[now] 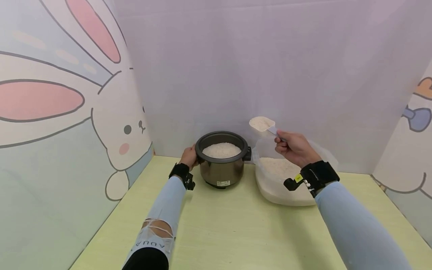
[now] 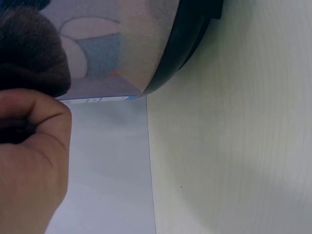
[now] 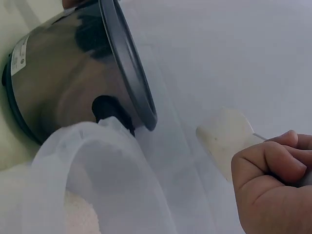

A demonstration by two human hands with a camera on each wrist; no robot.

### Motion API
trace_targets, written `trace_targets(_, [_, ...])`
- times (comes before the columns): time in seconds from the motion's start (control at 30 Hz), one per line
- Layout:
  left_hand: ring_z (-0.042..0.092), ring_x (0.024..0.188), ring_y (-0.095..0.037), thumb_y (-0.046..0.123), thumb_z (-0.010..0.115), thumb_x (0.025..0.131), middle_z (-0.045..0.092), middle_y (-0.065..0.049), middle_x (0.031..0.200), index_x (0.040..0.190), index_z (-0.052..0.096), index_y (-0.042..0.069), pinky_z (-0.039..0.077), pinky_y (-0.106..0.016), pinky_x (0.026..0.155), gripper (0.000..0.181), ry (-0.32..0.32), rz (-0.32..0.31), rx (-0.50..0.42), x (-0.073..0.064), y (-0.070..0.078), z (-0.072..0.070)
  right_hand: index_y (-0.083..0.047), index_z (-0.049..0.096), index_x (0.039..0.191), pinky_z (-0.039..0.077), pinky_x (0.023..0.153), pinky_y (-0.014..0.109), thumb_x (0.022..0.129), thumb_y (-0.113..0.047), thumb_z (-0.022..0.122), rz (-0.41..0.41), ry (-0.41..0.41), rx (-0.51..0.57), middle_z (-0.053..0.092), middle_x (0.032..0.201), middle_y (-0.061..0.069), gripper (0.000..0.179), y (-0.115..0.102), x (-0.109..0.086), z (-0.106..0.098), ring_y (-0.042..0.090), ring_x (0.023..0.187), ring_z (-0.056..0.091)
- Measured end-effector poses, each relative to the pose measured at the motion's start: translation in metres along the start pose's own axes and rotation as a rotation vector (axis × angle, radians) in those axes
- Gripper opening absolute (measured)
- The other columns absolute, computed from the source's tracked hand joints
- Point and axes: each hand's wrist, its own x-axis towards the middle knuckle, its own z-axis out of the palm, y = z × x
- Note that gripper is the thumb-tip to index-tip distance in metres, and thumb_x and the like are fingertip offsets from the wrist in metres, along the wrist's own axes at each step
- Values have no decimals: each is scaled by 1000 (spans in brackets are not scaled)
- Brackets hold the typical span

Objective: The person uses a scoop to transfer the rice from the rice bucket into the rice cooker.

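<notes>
My right hand [image 1: 296, 147] pinches the handle of a white scoop [image 1: 261, 125] filled with rice, held above the rice bin. In the right wrist view, the scoop [image 3: 225, 139] shows its pale outer side, and curled fingers cover its handle. On the left, my left hand [image 1: 189, 156] grips the side handle of a rice cooker [image 1: 221, 170]. The left wrist view shows thumb and finger of this hand [image 2: 36, 156] curled at the black handle [image 2: 34, 53]. White rice [image 1: 221, 150] lies inside the lidless cooker, which stands upright.
To the cooker's right stands a translucent bin [image 1: 275, 193] holding rice [image 1: 275, 167], its raised rim close to the cooker's right handle [image 1: 248, 153]. A pale yellow table [image 1: 233, 228] carries both. A plain backdrop [image 1: 216, 75] rises behind; a rabbit-printed panel [image 1: 50, 180] stands at left.
</notes>
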Motion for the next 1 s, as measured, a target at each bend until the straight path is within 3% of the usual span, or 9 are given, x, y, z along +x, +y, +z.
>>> trace_targets(0.2, [43,48,-9,38,34,114,42,3,57,92,53,8,38,-23,47,41,-4,10,-11,-6,3,1,-6,50,86,26,62,25,111,-12,41,-19,14,-75,46,83,3,27,9,12,25,12,67,32])
trace_targets(0.57, [42,45,-10,38,35,114,43,2,55,81,49,10,37,-25,45,45,-2,23,9,0,0,0,2,46,107,35,65,23,111,-9,41,-100,58,-303,47,87,3,13,28,27,47,12,75,37])
trace_targets(0.8, [40,44,-11,38,35,114,41,3,54,82,48,10,36,-25,44,44,-7,13,-2,3,-2,0,10,45,116,38,65,23,111,-8,42,-147,98,-469,49,86,3,19,37,31,52,11,74,40])
trace_targets(1.0, [40,46,-10,37,35,114,41,3,55,84,48,9,36,-24,45,43,-6,19,-2,0,0,0,11,42,132,39,67,23,112,-10,40,-138,114,-575,47,94,5,29,40,31,56,11,79,40])
